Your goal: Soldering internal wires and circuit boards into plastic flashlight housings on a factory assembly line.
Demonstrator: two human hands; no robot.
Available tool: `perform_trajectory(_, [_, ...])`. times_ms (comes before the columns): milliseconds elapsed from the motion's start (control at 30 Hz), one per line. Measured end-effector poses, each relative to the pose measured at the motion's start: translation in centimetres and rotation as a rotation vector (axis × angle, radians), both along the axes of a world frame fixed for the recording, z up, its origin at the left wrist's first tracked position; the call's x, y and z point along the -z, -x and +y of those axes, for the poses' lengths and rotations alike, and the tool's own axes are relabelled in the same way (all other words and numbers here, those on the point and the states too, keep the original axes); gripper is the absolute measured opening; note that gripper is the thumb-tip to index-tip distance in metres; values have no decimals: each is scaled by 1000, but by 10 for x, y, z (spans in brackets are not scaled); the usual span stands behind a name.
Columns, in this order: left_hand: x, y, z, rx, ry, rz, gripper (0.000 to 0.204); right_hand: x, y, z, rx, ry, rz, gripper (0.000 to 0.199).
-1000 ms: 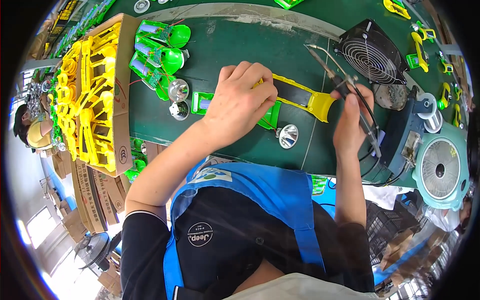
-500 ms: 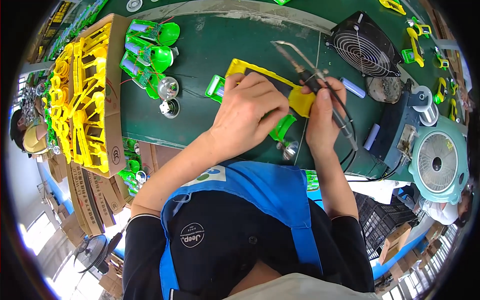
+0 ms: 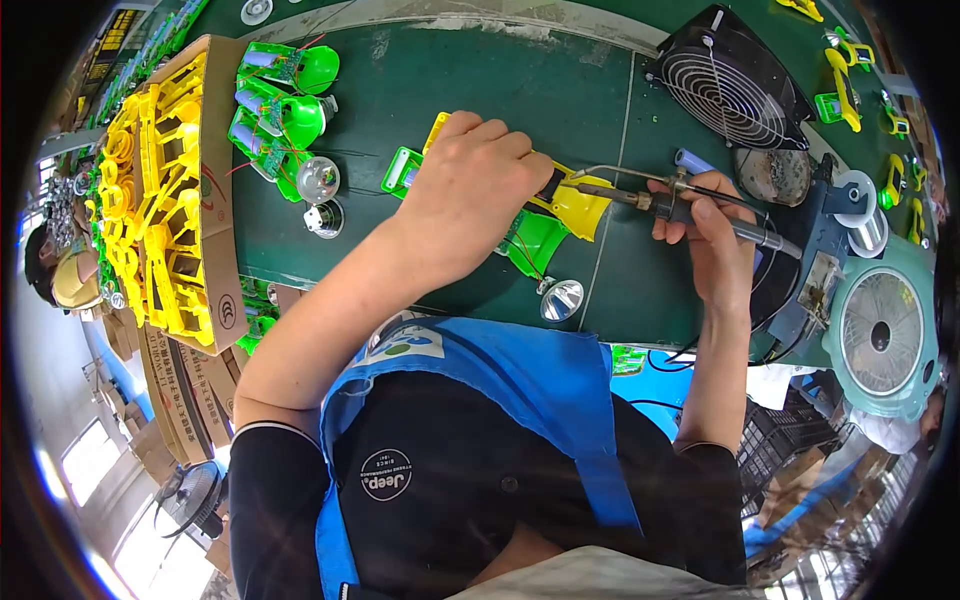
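Right hand [image 3: 716, 240] pinches soldering iron [image 3: 660, 206], tip toward nine o'clock; left hand [image 3: 470, 200] partly covers yellow frame [image 3: 582, 211], grip I cannot tell

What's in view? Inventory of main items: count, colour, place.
Bench: 1, green, across the view
Soldering iron: 1, black handle, in right hand
Frame: 1, yellow, under left hand
Shell: 1, green, nearer side of frame
Lamp cups: 3, silver, one by that shell, two left
Battery shells: 3, green, upper left
Box: 1, brown, left, holding many yellow parts
Square fan: 1, black, upper right
Loose battery: at least 1, pale purple, near square fan
Round fan: 1, pale green, right
Spool: 1, silver, beside round fan
Co-worker: 1, yellow top, far left
Left hand: 1, bare, over frame
Right hand: 1, bare, around iron
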State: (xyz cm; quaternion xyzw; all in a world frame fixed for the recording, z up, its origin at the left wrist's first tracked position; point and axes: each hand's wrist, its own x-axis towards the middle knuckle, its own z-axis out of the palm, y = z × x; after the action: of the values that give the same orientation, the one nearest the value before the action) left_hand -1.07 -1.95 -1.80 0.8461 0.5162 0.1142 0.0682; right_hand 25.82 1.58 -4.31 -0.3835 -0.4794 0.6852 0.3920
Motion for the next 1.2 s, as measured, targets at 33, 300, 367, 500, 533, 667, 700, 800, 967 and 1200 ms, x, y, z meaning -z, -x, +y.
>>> perform_trajectory(33, [-2,0,2,31,39,32,12,-4,3,2,39,55,-33,20])
perform_trajectory(300, [-6,-2,13,69,95,140,2,-15,14,11,-107,0,-244,21])
perform_trajectory(367, [-7,-2,14,73,100,142,2,-17,15,13,-136,-20,-266,20])
perform_trajectory(500, [-8,-2,14,84,107,139,3,-21,17,13,-145,-18,-281,17])
perform_trajectory(533, [-9,-2,14,83,116,154,3,-20,17,13,-146,-17,-281,17])
perform_trajectory(667, [-11,-7,13,60,147,210,3,-20,17,9,-147,-34,-291,16])
perform_trajectory(700, [-11,-7,12,59,148,210,3,-21,17,7,-140,-43,-300,16])
perform_trajectory(800, [-10,-6,12,49,122,200,4,-18,9,-2,-64,-53,-257,14])
perform_trajectory(967, [-12,-6,13,49,119,195,5,-8,-4,-22,112,-115,-141,24])
perform_trajectory(1200, [-9,-7,13,40,122,228,5,5,46,-49,214,-348,-70,32])
